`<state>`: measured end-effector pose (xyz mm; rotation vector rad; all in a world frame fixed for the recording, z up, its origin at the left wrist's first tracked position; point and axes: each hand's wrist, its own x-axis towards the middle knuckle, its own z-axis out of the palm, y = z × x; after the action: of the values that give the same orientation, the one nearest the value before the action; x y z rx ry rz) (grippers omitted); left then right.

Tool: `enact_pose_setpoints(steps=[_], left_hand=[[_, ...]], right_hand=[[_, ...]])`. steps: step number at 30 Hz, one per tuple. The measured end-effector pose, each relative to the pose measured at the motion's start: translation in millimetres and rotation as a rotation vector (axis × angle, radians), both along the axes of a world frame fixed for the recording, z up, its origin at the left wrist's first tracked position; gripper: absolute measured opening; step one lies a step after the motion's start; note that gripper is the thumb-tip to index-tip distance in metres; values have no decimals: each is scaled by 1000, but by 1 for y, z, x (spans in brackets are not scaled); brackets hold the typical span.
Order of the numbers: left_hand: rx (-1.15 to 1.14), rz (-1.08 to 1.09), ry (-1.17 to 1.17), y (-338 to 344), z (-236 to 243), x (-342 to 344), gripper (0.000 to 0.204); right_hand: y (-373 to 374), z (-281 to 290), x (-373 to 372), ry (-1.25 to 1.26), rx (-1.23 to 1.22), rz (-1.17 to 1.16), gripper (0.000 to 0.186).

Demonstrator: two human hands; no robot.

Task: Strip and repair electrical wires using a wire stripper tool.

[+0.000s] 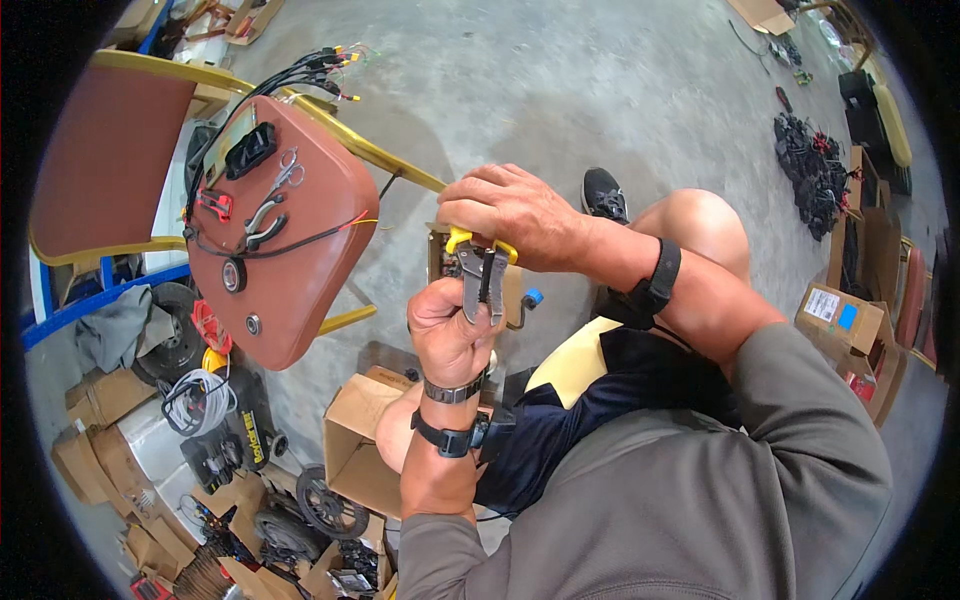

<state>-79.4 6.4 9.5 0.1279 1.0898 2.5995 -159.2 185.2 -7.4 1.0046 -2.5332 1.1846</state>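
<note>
My right hand [515, 218] is wrapped round the yellow handles of a pair of grey metal wire strippers [484, 277], out in front of my lap. The tool's head points back toward me. Close against that head is my left hand [450, 318], its fingers curled shut; what they pinch, if anything, is hidden. To the left, on a brown padded chair seat [325, 190], lie scissors [287, 172], grey-and-black pliers [263, 222], a red-handled tool [214, 204] and a black cable [300, 243] with red and yellow wire ends.
Two round bearing-like parts, one a black ring [232, 275], rest on the seat. A bundle of cables with yellow connectors [335, 62] hangs over its far edge. An open cardboard box [355, 440] stands by my left knee. A black cable heap [808, 170] lies on the floor at right.
</note>
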Motion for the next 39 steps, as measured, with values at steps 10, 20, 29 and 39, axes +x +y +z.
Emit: enact_pose_setpoints(steps=[10, 20, 29, 39], left_hand=[[2, 30, -21, -8, -10, -5, 21], [-122, -41, -156, -21, -2, -16, 33], [-456, 144, -83, -29, -6, -20, 18], [-836, 225, -65, -16, -9, -21, 11]], right_hand=[[1, -6, 0, -55, 79, -18, 27], [10, 0, 4, -248, 188, -10, 20], [12, 17, 9, -342, 365, -5, 20], [19, 17, 18, -357, 505, 9, 20]])
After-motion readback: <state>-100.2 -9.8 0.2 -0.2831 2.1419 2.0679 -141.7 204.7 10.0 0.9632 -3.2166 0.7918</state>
